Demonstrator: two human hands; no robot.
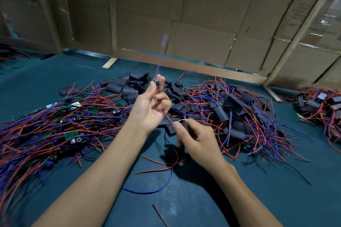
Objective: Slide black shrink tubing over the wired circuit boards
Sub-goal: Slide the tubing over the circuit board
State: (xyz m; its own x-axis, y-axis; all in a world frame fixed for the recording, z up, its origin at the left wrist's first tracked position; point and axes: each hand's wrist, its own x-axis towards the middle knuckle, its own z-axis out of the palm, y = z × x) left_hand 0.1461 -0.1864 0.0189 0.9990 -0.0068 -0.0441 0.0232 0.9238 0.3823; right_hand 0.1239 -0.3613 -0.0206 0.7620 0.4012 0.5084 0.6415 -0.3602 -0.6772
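Black tubing piece pinched in our right hand over the mat's middle; left hand grips the board (wires blurred). Next: thread red lead into the sleeve.

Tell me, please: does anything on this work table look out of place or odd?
Mostly no. A few stray wire pieces lie apart from the piles: a loose red wire and a blue wire beneath the hands, and a short dark piece near the table's front edge. The blue wire rising above the left hand is only motion-blurred.
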